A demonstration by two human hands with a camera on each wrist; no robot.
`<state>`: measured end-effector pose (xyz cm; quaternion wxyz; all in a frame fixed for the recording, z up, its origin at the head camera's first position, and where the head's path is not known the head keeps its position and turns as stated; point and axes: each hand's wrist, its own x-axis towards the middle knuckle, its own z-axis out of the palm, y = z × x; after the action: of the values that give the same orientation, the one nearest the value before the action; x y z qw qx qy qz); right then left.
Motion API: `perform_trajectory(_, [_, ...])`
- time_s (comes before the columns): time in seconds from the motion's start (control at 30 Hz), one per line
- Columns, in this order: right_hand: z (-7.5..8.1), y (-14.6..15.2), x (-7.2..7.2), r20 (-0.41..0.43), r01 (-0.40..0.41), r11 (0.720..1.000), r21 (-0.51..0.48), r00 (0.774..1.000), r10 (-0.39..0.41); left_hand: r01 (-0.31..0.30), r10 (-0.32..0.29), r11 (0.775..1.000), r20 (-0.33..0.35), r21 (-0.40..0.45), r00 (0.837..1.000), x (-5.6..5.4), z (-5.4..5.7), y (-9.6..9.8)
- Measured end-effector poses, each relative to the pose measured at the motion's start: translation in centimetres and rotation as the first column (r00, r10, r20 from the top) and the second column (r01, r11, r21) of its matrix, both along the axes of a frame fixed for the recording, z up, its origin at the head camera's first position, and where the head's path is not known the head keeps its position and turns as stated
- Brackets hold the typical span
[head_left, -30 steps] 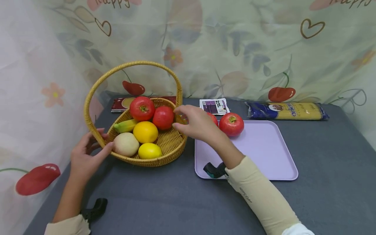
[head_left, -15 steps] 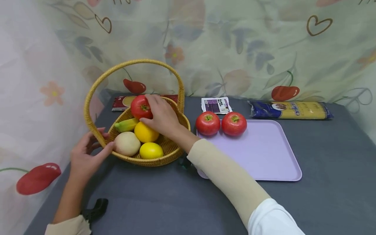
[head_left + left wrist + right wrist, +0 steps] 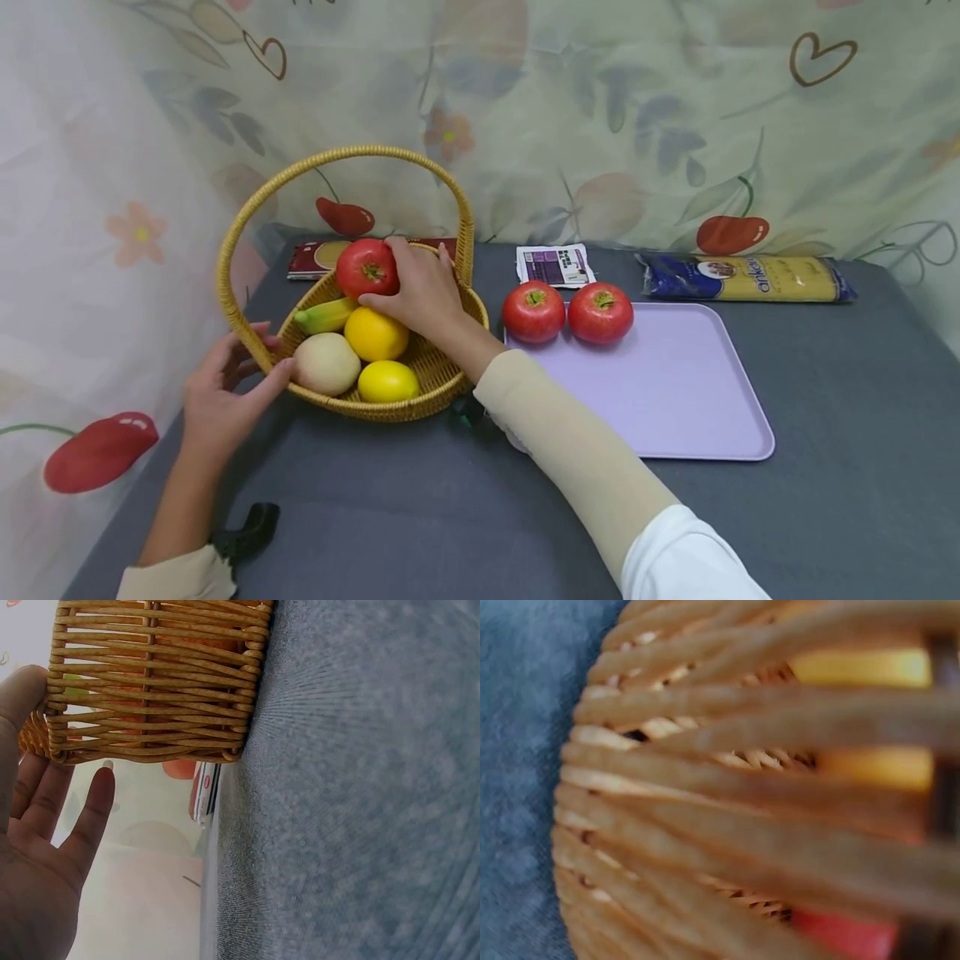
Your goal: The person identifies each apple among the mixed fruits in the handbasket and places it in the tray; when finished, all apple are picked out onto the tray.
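Observation:
In the head view my left hand (image 3: 225,387) holds the left end of a wicker basket (image 3: 408,408), thumb at the rim. The left wrist view shows the fingers of that hand (image 3: 52,855) at the basket's woven end (image 3: 154,690). My right hand (image 3: 423,292) reaches under the arched handle, thumb and fingers round the right side of a red apple (image 3: 363,268). Another red apple is hidden under that hand. Beside them lie a green-yellow banana (image 3: 324,317), an orange (image 3: 375,335), a lemon (image 3: 388,382) and a pale round fruit (image 3: 326,364).
Two red apples (image 3: 534,312) sit at the back left of a lilac tray (image 3: 675,383). Behind stand a small white-and-purple packet (image 3: 553,265), a bag of pasta (image 3: 750,278) and a dark red package (image 3: 307,260). A patterned curtain (image 3: 562,125) backs the table.
My right hand has moved left from the basket's right rim onto the red apples inside, uncovering an apple on the tray. My left hand has stayed at the basket.

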<state>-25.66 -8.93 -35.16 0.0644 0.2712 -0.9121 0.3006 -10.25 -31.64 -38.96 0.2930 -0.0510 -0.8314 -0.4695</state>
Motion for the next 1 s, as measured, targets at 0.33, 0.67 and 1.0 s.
perform_trajectory(0.33, [0.1, 0.2, -0.2, -0.001, -0.053, 0.998, -0.035, 0.999, 0.053, -0.01, 0.01, 1.0, 0.017, 0.009, 1.0, 0.1, 0.2, 0.1])
perform_trajectory(0.67, [0.0, 0.2, 0.9, -0.249, -0.159, 0.974, -0.16, 0.962, 0.116, -0.008, 0.008, 1.0, 0.005, 0.001, 1.0, 0.1, 0.1, -0.1])
perform_trajectory(1.0, [-0.3, 0.7, 1.4, -0.218, -0.28, 0.917, -0.284, 0.95, 0.223, -0.004, 0.004, 1.0, 0.012, -0.001, 1.0, 0.0, 0.1, 0.1])
